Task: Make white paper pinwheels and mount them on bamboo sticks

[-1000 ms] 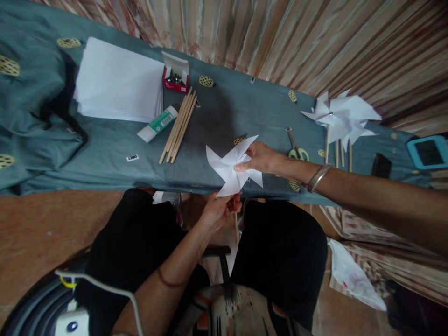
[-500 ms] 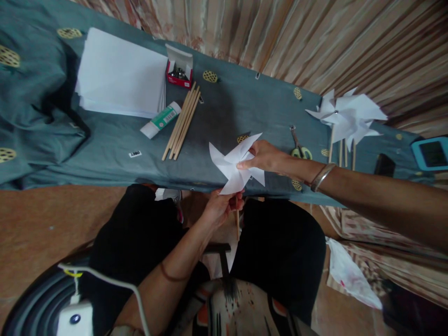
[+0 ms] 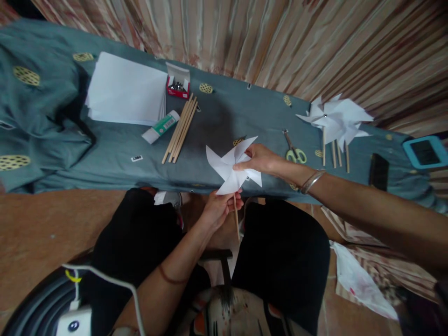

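A white paper pinwheel [image 3: 227, 169] is between my hands at the table's front edge. My right hand [image 3: 259, 158] is closed on it, thumb pressed at its centre and fingers behind a blade. Below, my left hand [image 3: 220, 209] is closed around the wooden stick [image 3: 236, 217] under the pinwheel, its upper end hidden behind the paper. To the right of my right hand lie scissors [image 3: 295, 153] with green handles. Several finished-looking paper pinwheels [image 3: 338, 116] on sticks rest farther right.
On the left lie a stack of white paper [image 3: 128, 88], a glue stick [image 3: 161, 127], several wooden sticks [image 3: 180, 130] and a red box of metal pins [image 3: 178, 86]. A dark phone [image 3: 379, 171] and a blue-framed device [image 3: 425, 151] lie far right. A pleated curtain [image 3: 224, 37] hangs behind the table.
The camera view has shifted slightly, so the table's things sit a little differently in frame. Both hands keep their hold on the pinwheel and stick, with hardly any movement.
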`<action>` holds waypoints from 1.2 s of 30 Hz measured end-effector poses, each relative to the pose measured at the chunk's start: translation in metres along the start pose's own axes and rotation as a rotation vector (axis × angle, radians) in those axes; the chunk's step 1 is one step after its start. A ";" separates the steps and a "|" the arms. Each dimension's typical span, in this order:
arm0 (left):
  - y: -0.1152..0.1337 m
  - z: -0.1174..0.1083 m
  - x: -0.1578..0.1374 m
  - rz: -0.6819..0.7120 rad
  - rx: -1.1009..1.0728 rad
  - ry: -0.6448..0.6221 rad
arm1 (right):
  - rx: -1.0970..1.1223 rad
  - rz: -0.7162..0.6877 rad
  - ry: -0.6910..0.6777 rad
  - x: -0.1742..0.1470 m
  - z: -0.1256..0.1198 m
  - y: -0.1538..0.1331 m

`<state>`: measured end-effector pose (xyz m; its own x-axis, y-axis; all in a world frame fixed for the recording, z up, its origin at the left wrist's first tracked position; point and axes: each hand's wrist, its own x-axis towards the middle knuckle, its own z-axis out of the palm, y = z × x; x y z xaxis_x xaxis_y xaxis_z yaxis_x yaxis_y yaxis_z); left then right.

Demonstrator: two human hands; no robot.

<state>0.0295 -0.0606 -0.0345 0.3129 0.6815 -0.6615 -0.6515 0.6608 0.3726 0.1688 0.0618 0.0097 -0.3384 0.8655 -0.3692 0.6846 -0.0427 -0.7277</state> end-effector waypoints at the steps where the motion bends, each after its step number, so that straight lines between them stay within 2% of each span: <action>1: 0.000 0.000 -0.001 0.001 0.003 0.008 | 0.015 0.032 -0.025 0.000 -0.001 0.001; 6: 0.001 0.002 -0.003 0.005 -0.001 0.030 | 0.245 0.034 -0.094 -0.006 -0.005 0.005; 9: 0.004 0.007 -0.007 0.011 -0.003 0.023 | 0.370 0.037 -0.052 -0.014 -0.007 0.009; 13: 0.012 0.015 -0.015 0.046 0.000 0.005 | 0.455 0.021 0.234 -0.032 -0.015 0.017; 17: 0.023 0.026 -0.018 0.113 0.018 -0.007 | 0.591 -0.105 0.575 -0.051 -0.021 0.018; 19: 0.030 0.033 -0.017 0.149 0.034 -0.014 | 0.691 -0.142 0.635 -0.059 -0.019 0.014; 24: 0.053 0.056 -0.007 0.331 0.072 -0.023 | 0.995 -0.126 0.606 -0.068 -0.011 0.001; 28: 0.069 0.076 0.010 0.445 0.120 -0.020 | 1.186 -0.083 0.533 -0.067 -0.013 0.007; 36: 0.066 0.094 0.042 0.487 0.180 -0.006 | 1.193 -0.029 0.495 -0.052 -0.009 0.025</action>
<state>0.0645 0.0410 0.0232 0.0074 0.9251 -0.3797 -0.5934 0.3097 0.7430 0.2096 0.0201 0.0166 0.1064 0.9543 -0.2792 -0.4017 -0.2155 -0.8900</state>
